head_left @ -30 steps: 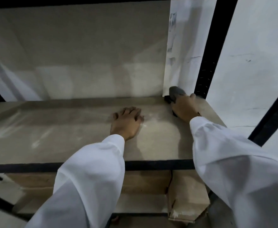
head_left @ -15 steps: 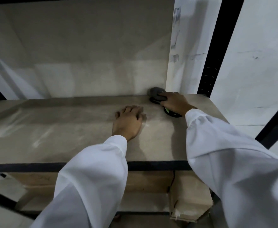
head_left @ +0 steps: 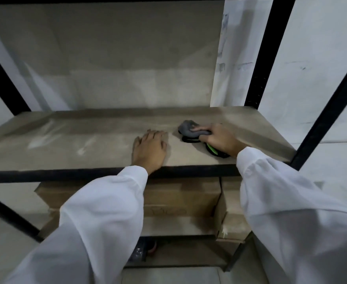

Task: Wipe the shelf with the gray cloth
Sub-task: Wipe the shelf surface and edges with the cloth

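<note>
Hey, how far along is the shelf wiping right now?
Done: likely the back right corner, where the gray cloth was a second ago. In hand: the right hand grips it near mid-shelf; the left hand rests flat on the shelf. Left: the left half, where pale smears show.

Single head view, close above shelf (head_left: pixel 86 144), facing forward and down over both sleeves.

Bunched gray cloth (head_left: pixel 189 128) on dusty beige shelf (head_left: pixel 86 140), right of centre
</note>
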